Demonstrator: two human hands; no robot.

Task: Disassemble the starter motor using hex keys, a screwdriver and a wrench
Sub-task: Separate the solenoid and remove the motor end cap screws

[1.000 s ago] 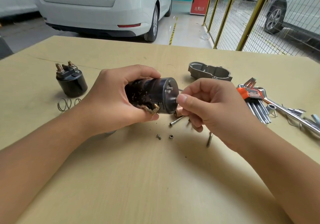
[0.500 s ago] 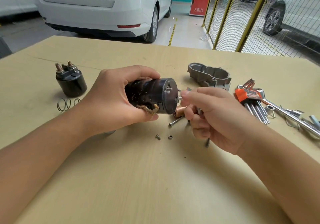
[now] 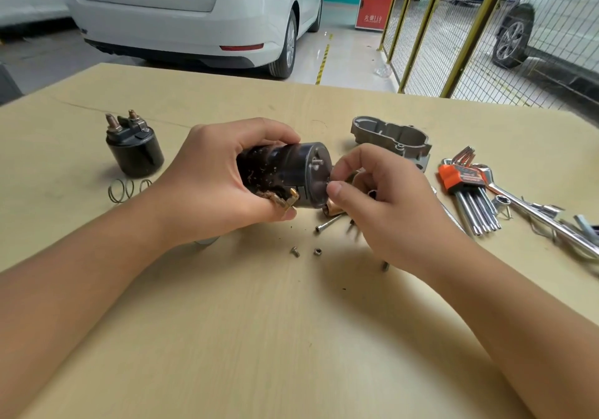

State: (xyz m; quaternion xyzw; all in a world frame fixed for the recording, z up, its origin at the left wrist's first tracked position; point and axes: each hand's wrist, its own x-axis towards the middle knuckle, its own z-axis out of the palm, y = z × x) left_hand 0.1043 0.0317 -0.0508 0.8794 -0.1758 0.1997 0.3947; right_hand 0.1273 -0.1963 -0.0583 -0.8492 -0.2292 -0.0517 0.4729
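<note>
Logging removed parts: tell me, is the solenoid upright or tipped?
Upright: the solenoid stands on the table, terminals pointing up.

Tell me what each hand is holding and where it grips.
The left hand grips the black motor body around its side. The right hand pinches something small at the motor's end face; what exactly cannot be told.

Both forearms were bare up to the lower frame edges, and no sleeve showed on either of them. The left hand [image 3: 210,178] and the right hand [image 3: 385,204] wore no gloves, rings or wristbands. The fingernails were short and plain, as the right thumb [image 3: 335,189] showed most clearly. No marks were visible.
</note>
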